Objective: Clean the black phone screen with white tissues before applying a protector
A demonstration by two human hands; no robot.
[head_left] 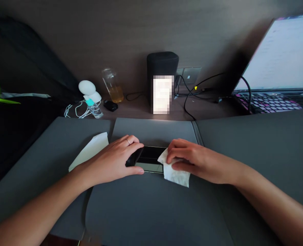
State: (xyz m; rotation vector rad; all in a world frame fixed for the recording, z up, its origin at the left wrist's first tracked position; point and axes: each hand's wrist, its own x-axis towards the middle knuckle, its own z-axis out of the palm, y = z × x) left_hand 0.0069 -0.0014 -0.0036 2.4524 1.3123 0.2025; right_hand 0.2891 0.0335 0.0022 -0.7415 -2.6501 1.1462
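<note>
A black smartphone lies sideways on a dark grey mat, its glossy screen facing up. My left hand, with a ring on one finger, grips its left end, thumb on the near edge and fingers on the far edge. My right hand is closed on a white tissue, pressed against the phone's right end, which it hides. Under my left forearm, a flat white sheet sticks out on the mat.
Behind the mat stand a black speaker, a glass bottle with amber liquid, a small clear bottle with a teal cap and a white rounded device. Black cables trail towards an open laptop at the right.
</note>
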